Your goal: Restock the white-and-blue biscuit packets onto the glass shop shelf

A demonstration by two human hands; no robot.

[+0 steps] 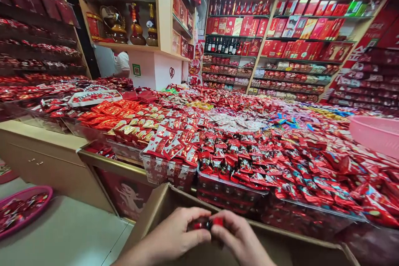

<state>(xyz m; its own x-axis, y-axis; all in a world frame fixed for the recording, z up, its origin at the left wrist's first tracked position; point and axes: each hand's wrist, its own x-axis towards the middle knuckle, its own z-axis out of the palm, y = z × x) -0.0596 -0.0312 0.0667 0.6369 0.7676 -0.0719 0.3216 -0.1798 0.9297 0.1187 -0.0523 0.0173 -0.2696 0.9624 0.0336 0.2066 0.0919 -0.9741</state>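
A small red and black wrapped candy (205,225) is held between my two hands, over the open cardboard box (162,201). My left hand (183,230) pinches its left end with curled fingers. At the other end, my right hand (233,232) is closed on the red part of the wrapper, which its fingers partly cover. Just beyond the box stands a clear bin heaped with red and black candy packets (221,164). To its left, red and white packets (168,145) fill another clear bin.
A pink plastic basin (378,133) rests on the candy at the right. On the floor at the left lies a pink basket (50,193) of wrapped sweets. Shelves with bottles and red boxes (229,26) line the back wall. A person's white sleeve (123,61) shows behind the counter.
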